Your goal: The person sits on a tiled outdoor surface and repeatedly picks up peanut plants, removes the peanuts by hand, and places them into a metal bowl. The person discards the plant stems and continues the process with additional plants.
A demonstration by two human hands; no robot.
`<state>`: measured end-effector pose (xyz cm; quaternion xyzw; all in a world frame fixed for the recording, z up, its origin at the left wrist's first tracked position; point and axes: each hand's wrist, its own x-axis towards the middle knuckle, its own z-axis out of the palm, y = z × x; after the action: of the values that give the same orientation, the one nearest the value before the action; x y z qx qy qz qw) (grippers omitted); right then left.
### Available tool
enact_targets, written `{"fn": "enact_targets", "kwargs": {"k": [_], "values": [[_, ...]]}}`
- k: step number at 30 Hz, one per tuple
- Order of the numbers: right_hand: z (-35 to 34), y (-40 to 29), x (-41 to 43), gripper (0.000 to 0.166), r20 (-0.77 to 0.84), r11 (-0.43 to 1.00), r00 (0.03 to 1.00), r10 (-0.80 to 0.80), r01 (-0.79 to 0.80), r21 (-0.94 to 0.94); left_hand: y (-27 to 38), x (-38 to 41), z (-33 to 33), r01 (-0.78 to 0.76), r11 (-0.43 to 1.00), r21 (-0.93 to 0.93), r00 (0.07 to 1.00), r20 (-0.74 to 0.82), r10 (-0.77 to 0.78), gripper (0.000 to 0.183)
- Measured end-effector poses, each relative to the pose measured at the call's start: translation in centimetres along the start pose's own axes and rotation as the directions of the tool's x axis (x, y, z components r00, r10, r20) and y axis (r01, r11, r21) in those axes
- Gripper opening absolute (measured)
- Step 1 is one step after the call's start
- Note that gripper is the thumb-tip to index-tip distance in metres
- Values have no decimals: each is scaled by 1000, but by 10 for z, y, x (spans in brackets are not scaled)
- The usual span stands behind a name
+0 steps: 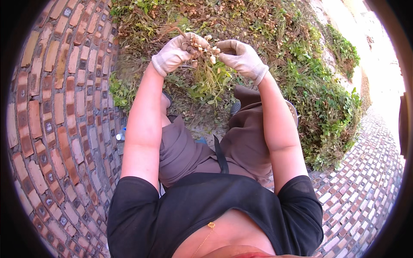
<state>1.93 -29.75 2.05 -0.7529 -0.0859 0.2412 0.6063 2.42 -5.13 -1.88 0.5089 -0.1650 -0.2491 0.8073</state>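
Observation:
My left hand [176, 53], in a pale work glove, grips a peanut plant near its root end. A cluster of peanut pods [199, 49] hangs at its fingers, and the thin root [171, 30] sticks out above. Green leafy stems [213, 80] of the plant droop below between my knees. My right hand [240, 58], gloved alike, has its thumb and fingertips around a pod [216, 51] at the right side of the cluster.
Pulled peanut plants [309, 84] with pods lie heaped ahead and to my right. A brick wall [58, 113] rises on my left, with a capped plastic bottle [121, 134] beside my left arm. Brick paving [355, 193] spreads at lower right.

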Motion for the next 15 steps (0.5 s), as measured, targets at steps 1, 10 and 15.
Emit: {"fn": "enact_targets", "kwargs": {"k": [1, 10, 15], "values": [[0, 1, 2, 39, 34, 1000, 999, 2, -2, -3, -2, 1, -1, 2, 1000, -9, 1000, 7, -2, 47], [-1, -3, 3, 16, -192, 615, 952, -237, -6, -789, -2, 7, 7, 37, 998, 54, 999, 12, -38, 46], [-4, -7, 2, 18, -285, 389, 931, -227, -181, -903, -1, 7, 10, 54, 998, 43, 993, 102, -59, 46]]}}
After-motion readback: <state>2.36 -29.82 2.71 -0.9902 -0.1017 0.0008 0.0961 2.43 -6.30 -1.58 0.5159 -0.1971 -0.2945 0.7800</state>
